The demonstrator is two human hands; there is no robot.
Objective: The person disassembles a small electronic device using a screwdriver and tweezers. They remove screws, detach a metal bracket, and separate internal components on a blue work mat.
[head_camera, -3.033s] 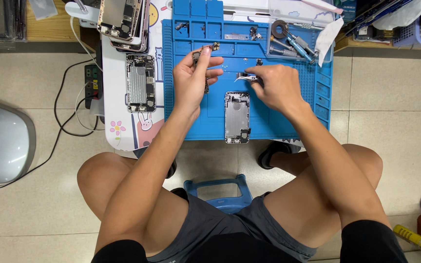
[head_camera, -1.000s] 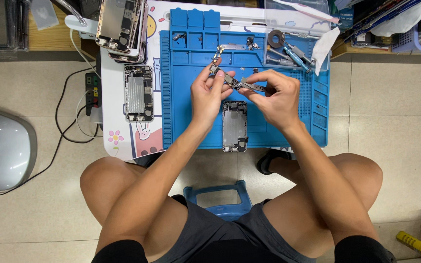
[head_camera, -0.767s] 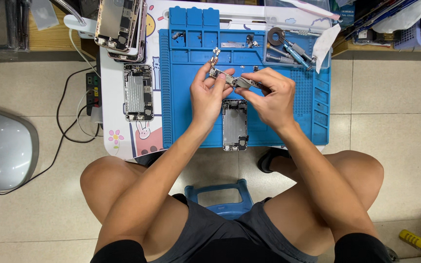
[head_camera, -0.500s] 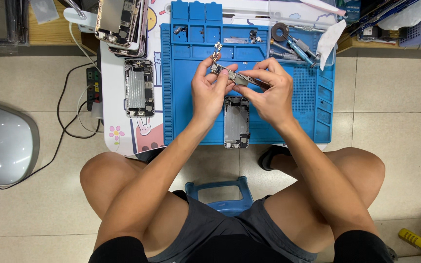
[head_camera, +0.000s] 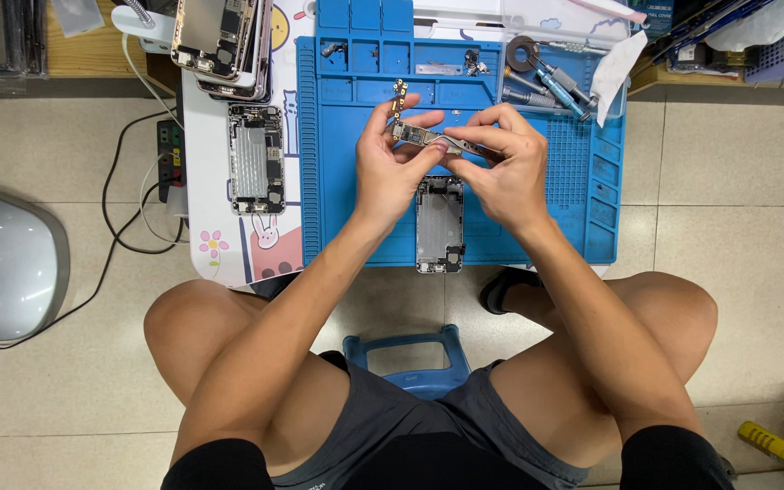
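A person sits on a low blue stool (head_camera: 407,356) with bare knees spread, working over a blue mat (head_camera: 465,218) on a small table. Both hands are raised just above the mat, close together. The left hand (head_camera: 388,163) pinches a narrow circuit board (head_camera: 416,136) between thumb and fingertips, with a thin flex strip (head_camera: 398,94) standing up from its far end. The right hand (head_camera: 505,163) is closed around slim tweezers (head_camera: 466,148), whose tips meet the board's near end.

Directly below the hands, an opened phone shell (head_camera: 438,224) lies flat on the mat. To the left, on a white sheet with cartoon drawings, a second opened phone (head_camera: 255,158) lies flat, and a stack of phone parts (head_camera: 220,38) sits beyond it. Screwdrivers (head_camera: 555,83) and a white tissue (head_camera: 613,71) rest at the mat's far right corner. Black cables (head_camera: 133,222) trail over the tiled floor on the left, beside a grey rounded casing (head_camera: 2,259).
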